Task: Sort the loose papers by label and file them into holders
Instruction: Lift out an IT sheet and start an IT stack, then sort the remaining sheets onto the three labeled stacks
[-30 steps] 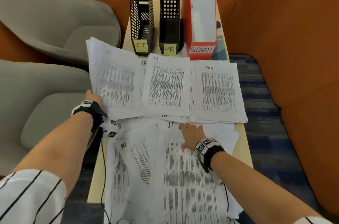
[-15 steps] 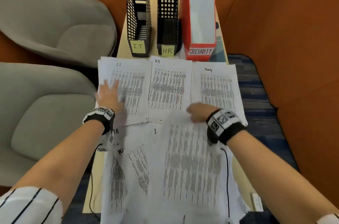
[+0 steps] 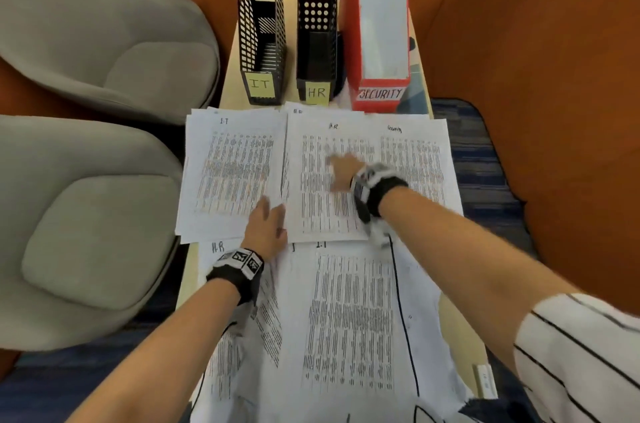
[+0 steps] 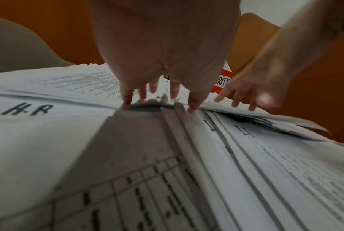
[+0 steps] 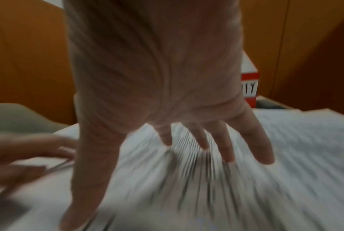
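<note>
Three sorted paper stacks lie side by side: the IT stack [image 3: 232,173], the HR stack [image 3: 322,201] and the Security stack [image 3: 415,159]. Behind them stand the black IT holder [image 3: 261,42], the black HR holder [image 3: 317,42] and the red Security holder [image 3: 379,42]. My right hand [image 3: 341,168] lies flat with spread fingers on the HR sheet [image 5: 186,179]. My left hand [image 3: 268,225] rests with straight fingers on the near edges of the IT and HR stacks [image 4: 78,84]. Loose unsorted papers [image 3: 346,318] cover the near half of the table.
Two grey armchairs [image 3: 97,42] [image 3: 86,232] stand left of the narrow table [image 3: 460,336]. Orange walls close in behind and on the right. A black cable [image 3: 401,301] runs over the loose papers. Blue carpet [image 3: 485,163] shows on the right.
My right hand carried a sheet from the loose pile up onto the HR stack. My left hand slid right from the IT stack to the seam between the IT and HR stacks.
</note>
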Available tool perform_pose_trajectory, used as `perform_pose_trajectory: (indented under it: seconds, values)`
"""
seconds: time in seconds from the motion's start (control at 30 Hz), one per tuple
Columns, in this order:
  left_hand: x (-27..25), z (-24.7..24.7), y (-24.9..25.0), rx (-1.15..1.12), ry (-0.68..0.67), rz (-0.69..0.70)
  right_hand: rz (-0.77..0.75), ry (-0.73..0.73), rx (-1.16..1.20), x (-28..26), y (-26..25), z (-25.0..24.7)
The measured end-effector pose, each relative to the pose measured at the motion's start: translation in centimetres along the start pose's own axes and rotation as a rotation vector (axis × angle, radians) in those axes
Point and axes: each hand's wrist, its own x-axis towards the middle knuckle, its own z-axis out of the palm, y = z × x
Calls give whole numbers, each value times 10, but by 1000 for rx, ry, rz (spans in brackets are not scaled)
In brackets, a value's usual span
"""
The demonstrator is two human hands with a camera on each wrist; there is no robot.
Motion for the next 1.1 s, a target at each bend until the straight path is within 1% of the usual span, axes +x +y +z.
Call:
perform_pose_trajectory:
  seconds: [0.03, 0.07, 0.1, 0.17, 0.2, 0.27, 0.37, 0.4, 0.43, 0.47, 0.5, 0.53, 0.57, 0.6, 0.63, 0.67, 0.7, 0.73, 0.77, 0.83, 0.9, 0.93, 1.0, 1.03, 1.1]
  values:
    - [-2, 3, 1, -13, -4, -3, 38, -125, -57, -8, 4, 29]
    - [-4, 5, 2, -28, -24, -19, 73, -195, -121, -18, 6, 56]
    - [-5, 6, 1, -33, -46, -36, 82, -220, -159, -26, 7, 78]
    - [-4, 5, -1, -18, -69, -49, 58, -182, -204, -39, 5, 109]
    - [-4, 3, -3, -3, -81, -41, 54, -136, -206, -46, 2, 110]
    - [-8, -1, -2, 25, -129, -44, -7, -18, -177, -41, 1, 99]
    - [-10, -7, 0, 87, -192, -74, -112, 154, -149, -25, -4, 56]
    - [-9, -11, 2, 68, -235, -81, -138, 161, -144, -21, -6, 44]
    - [-7, -16, 6, 26, -281, -63, -157, 129, -171, -17, -7, 36]
    - [-7, -23, 10, -13, -300, -47, -160, 72, -220, -16, -5, 34]
    - [-8, -26, 14, -37, -258, -33, -153, 29, -259, -16, -1, 37]
    - [-12, -29, 18, -39, -160, -25, -149, 22, -292, -22, 2, 41]
    - [-19, -29, 21, -58, -49, -29, -167, 54, -305, -33, 4, 48]
    - [-27, -28, 24, -88, 36, -42, -206, 126, -297, -48, 3, 57]
    - [-36, -23, 26, -108, 69, -37, -243, 223, -263, -63, 3, 70]
    - [-44, -17, 28, -123, 1, -52, -274, 326, -212, -75, 5, 87]
    - [-53, -12, 30, -128, -112, -71, -286, 402, -159, -87, 10, 105]
    - [-59, -6, 31, -126, -224, -99, -267, 412, -94, -96, 18, 125]
    - [-64, 1, 29, -145, -290, -131, -223, 360, -2, -103, 27, 144]
    - [-74, 10, 31, -285, -353, -204, -137, 209, 177, -110, 41, 174]
    - [-84, 21, 38, -437, -397, -189, -77, 172, 352, -114, 45, 182]
    - [-91, 21, 48, -458, -430, -161, -57, 167, 459, -116, 43, 180]
    - [-101, 26, 60, -425, -506, -119, -13, 131, 677, -120, 36, 174]
    - [-105, 28, 65, -416, -570, -119, 20, 114, 734, -124, 33, 170]
    - [-109, 36, 64, -453, -683, -160, 87, 109, 738, -124, 28, 174]
